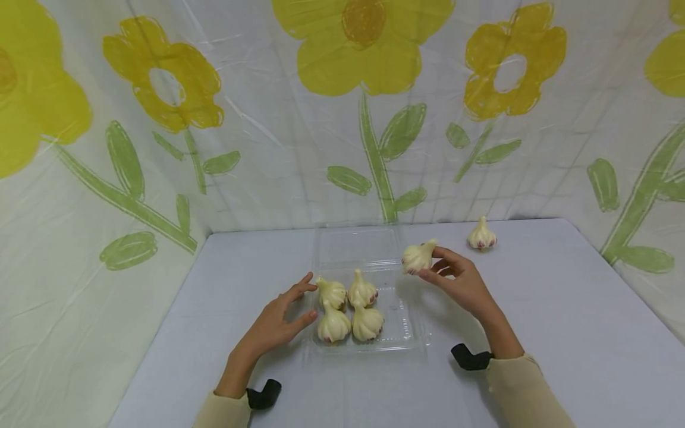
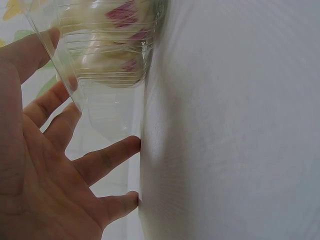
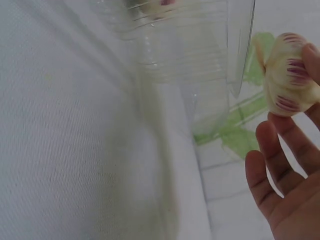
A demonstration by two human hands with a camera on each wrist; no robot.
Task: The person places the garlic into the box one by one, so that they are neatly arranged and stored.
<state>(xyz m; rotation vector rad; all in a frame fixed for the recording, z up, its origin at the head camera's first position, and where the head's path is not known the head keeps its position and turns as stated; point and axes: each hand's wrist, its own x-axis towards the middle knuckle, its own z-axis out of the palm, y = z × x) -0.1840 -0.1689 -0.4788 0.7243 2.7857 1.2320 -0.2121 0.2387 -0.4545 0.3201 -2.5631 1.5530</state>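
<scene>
My right hand (image 1: 464, 284) pinches a garlic bulb (image 1: 417, 258) between thumb and fingers, above the right edge of a clear plastic box (image 1: 398, 315). Purple streaks mark this bulb in the right wrist view. Inside the box, on its left side, several garlic bulbs (image 1: 367, 324) sit in two rows. Beside the box's left rim is my left hand (image 1: 275, 321), fingers spread and holding nothing. Its fingertips touch the rim in the left wrist view, while two lower fingers rest on the table.
Another garlic bulb (image 1: 482, 234) stands at the table's back right. The box's transparent lid (image 1: 358, 245) lies folded back toward the rear edge. A white table (image 1: 562, 309) bears everything, and a flower-printed curtain (image 1: 257, 178) hangs behind it.
</scene>
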